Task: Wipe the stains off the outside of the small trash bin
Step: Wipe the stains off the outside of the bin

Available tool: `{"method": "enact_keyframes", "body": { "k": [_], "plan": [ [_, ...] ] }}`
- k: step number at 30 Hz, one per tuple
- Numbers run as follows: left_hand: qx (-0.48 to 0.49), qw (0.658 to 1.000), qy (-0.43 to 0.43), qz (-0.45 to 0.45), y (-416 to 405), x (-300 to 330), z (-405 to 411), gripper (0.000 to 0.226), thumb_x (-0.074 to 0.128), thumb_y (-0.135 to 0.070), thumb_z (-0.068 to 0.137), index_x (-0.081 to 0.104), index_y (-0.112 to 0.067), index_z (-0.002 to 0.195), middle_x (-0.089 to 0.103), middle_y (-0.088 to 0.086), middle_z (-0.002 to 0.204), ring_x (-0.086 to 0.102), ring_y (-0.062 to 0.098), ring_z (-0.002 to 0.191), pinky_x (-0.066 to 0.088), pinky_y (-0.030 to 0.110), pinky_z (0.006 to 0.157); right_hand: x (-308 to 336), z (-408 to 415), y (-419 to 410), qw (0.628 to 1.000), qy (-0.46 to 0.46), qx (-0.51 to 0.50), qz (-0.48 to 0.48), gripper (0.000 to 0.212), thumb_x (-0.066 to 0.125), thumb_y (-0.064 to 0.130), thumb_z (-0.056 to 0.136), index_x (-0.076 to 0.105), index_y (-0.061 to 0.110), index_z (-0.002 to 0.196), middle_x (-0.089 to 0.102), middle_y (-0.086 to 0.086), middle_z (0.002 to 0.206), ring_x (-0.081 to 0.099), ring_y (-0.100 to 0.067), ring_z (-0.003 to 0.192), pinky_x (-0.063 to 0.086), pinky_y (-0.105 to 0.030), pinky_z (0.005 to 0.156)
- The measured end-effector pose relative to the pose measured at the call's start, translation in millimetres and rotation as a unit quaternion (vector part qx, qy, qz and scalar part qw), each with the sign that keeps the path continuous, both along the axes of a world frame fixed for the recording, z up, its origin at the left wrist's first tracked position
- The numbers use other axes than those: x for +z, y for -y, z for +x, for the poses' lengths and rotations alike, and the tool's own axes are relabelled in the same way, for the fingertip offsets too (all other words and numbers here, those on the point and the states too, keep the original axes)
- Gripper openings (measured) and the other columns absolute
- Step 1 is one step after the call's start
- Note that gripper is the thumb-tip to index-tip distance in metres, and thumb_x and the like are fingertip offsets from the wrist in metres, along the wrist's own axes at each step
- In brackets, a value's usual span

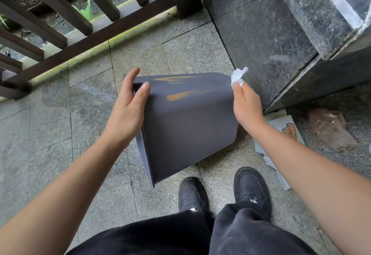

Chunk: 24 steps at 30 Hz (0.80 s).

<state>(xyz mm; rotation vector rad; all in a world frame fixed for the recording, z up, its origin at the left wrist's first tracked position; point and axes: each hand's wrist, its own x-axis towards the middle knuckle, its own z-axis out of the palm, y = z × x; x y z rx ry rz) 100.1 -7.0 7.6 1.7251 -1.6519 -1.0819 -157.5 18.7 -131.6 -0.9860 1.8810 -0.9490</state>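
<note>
Small dark grey plastic trash bin (186,126) was held tipped on its side above the paved floor, left hand (128,106) gripping its rim, orange stains (180,95) facing up. Right hand (246,106) pinched a crumpled white tissue (237,76) at the base corner. Looked light, stiff, smooth; rim seems the best hold.

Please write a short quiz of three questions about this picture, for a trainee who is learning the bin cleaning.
1. True or false: the orange stains on the trash bin are already wiped off.
2. Which hand pinches the white tissue? A) left hand B) right hand
3. Fill in: the left hand holds the bin at its ____.

Key: 1. false; 2. B; 3. rim
</note>
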Motion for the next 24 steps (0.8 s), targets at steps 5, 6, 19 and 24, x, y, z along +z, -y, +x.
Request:
{"method": "enact_keyframes", "body": {
  "k": [5, 6, 19, 24],
  "plan": [
    [-0.041, 0.995, 0.064, -0.059, -2.0, 3.8, -18.8, 0.047, 0.042, -0.034, 0.103, 0.038, -0.025, 0.149, 0.05, -0.005, 0.14, 0.046, 0.005, 0.127, 0.033, 0.03, 0.112, 3.4, 21.1, 4.8, 0.999, -0.016, 0.009, -0.04, 0.053, 0.022, 0.031, 0.108, 0.036, 0.008, 0.154, 0.033, -0.007, 0.164, 0.019, -0.021, 0.155, 0.015, -0.039, 0.125],
    [-0.048, 0.995, 0.065, -0.062, -1.7, 5.1, -23.3, 0.044, 0.041, -0.032, 0.103, 0.04, -0.026, 0.147, 0.056, -0.003, 0.13, 0.051, 0.007, 0.117, 0.038, 0.031, 0.107, 8.2, 30.1, 4.7, 0.998, -0.023, 0.007, -0.054, 0.054, 0.021, 0.03, 0.108, 0.034, 0.005, 0.154, 0.029, -0.008, 0.165, 0.013, -0.022, 0.156, 0.006, -0.04, 0.127],
    [-0.068, 0.994, 0.039, -0.082, 5.5, 7.0, -50.7, 0.042, 0.036, -0.034, 0.107, 0.038, -0.018, 0.147, 0.051, 0.017, 0.139, 0.048, 0.033, 0.129, 0.037, 0.051, 0.109, 65.3, 111.9, -22.7, 0.944, -0.056, 0.127, -0.298, 0.052, 0.026, 0.032, 0.105, 0.052, 0.01, 0.144, 0.052, -0.005, 0.152, 0.032, -0.019, 0.149, 0.017, -0.05, 0.122],
    [-0.059, 0.995, 0.024, -0.071, 5.2, 4.4, -45.6, 0.037, 0.038, -0.033, 0.107, 0.043, -0.019, 0.141, 0.05, 0.021, 0.135, 0.043, 0.039, 0.13, 0.033, 0.051, 0.109, 19.3, 71.6, -4.9, 0.967, -0.062, 0.056, -0.242, 0.053, 0.028, 0.031, 0.103, 0.054, 0.004, 0.141, 0.053, -0.012, 0.148, 0.035, -0.017, 0.144, 0.02, -0.038, 0.119]
  ]
}}
